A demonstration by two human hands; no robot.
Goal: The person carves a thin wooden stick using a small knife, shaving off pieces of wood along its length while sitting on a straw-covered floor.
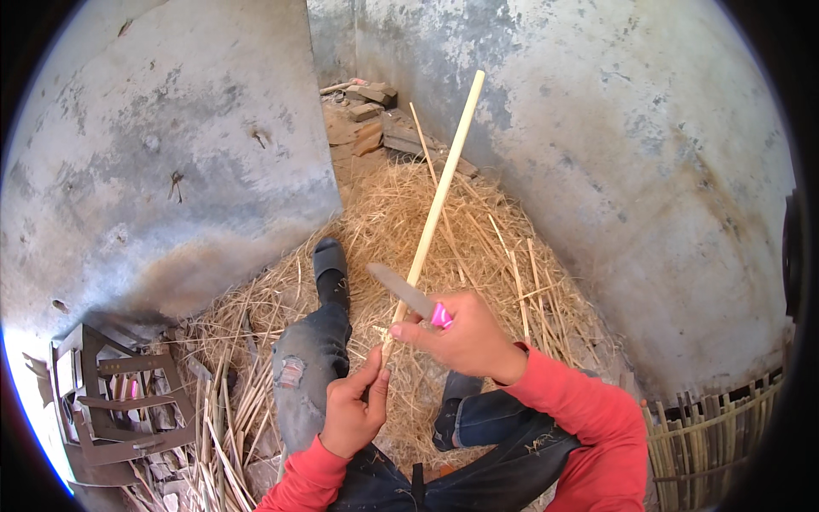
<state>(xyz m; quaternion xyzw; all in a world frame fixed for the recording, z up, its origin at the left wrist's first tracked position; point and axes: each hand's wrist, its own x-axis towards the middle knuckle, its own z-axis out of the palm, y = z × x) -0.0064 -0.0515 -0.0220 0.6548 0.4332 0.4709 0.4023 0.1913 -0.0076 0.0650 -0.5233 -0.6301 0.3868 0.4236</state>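
Observation:
A long pale strip (pixel 439 192), which looks like split bamboo, slants up and away from between my legs. My left hand (pixel 356 410) pinches its near end between thumb and fingers. Just above, my right hand (pixel 465 335) is closed round the pink handle of a knife (pixel 401 288), whose grey blade points to the upper left and crosses the strip. My right thumb presses by the strip, where a small curl of shaving (pixel 384 331) sticks out. The knife's handle is mostly hidden in my right fist.
Shavings (pixel 384 205) cover the floor around my feet. Loose strips (pixel 226 435) lie at the left, more (pixel 533 290) at the right. A dark metal frame (pixel 132 401) stands far left, a slatted basket (pixel 708 444) lower right. Bricks (pixel 367 111) lie by the walls (pixel 631 171).

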